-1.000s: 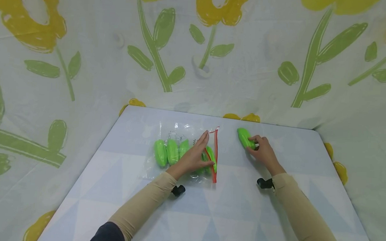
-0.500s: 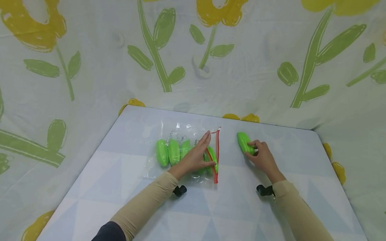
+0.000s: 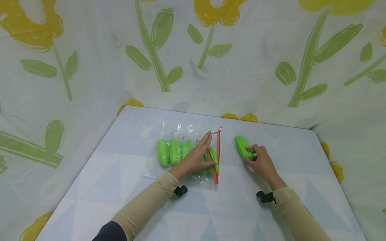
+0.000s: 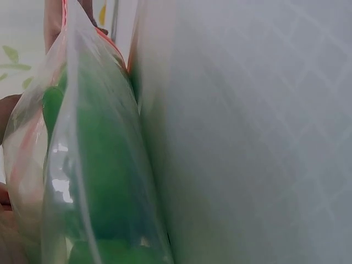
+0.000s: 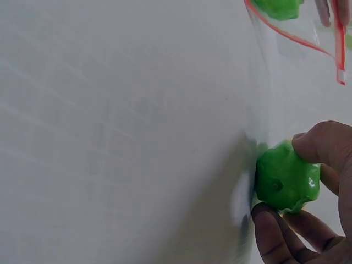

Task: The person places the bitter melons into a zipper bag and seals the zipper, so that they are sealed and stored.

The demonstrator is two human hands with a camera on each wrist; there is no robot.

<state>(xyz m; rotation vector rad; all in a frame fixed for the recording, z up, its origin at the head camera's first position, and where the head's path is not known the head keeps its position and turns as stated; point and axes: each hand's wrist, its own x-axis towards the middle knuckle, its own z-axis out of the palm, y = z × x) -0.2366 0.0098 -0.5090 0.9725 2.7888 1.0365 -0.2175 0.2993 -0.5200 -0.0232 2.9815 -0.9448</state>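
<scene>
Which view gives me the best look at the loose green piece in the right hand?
Right wrist: the loose green piece shows close up, end-on, pinched between fingertips. Head view shows it smaller, lying on the table. Left wrist view misses it.

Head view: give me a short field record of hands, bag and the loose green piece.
left hand: rests flat on the clear bag, fingers straight, by the red zip edge
clear bag: lies on the table, several green pieces inside, mouth towards the right hand
right hand: grips the loose green piece
loose green piece: on the table, outside the bag, right of its mouth
</scene>
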